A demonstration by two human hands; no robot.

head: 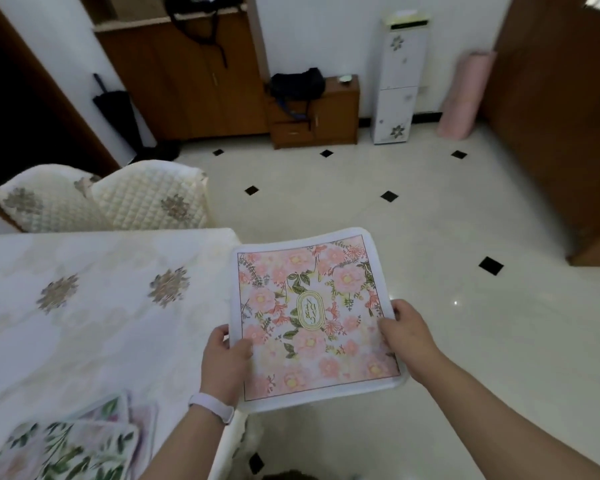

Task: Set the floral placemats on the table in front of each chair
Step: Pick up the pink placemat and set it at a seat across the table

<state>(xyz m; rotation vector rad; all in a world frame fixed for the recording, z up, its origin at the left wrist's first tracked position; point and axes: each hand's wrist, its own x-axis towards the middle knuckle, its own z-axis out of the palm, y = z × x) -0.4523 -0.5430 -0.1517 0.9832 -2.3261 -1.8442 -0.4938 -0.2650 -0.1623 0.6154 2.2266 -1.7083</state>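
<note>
The table [208, 251] wears a white cloth [101, 341] stitched with flower motifs. Near its close edge, a few leafy placemats [66, 448] lie overlapping in a loose pile on the cloth.

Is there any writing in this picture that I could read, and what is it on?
Gold oval emblem on the pink floral placemat: a few short lines of letters, upside down to the camera, too blurred to quote.
No other writing shows anywhere.
</note>
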